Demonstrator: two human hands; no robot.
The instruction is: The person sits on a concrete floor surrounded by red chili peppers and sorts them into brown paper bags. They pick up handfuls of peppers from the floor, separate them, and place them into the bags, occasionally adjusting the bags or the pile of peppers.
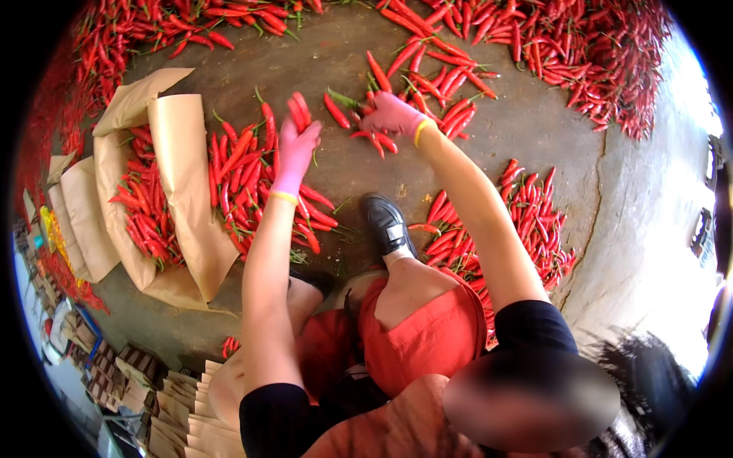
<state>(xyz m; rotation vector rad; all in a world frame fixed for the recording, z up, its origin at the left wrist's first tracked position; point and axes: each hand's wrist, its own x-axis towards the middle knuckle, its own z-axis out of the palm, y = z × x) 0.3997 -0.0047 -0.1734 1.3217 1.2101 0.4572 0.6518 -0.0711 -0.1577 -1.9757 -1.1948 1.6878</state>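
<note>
Pink gloves with yellow cuffs cover both hands. My left hand [295,156] is closed around a few red chili peppers [299,109], held up above the floor. Farther right, my right hand [392,114] reaches down at the edge of a loose group of chilies [450,80]. Its fingers are bent around chilies [376,142] that poke out below them; the fingertips are partly hidden. Beside my left wrist lies a pile of chilies [244,164]. Left of that pile, an open brown paper bag [179,141] lies with many chilies [145,202] inside.
Large chili heaps [580,46] spread along the far side of the concrete floor [336,53]. Another pile [527,221] lies under my right forearm. My black shoe [385,221] stands between the piles. Folded paper bags [179,412] are stacked at the lower left.
</note>
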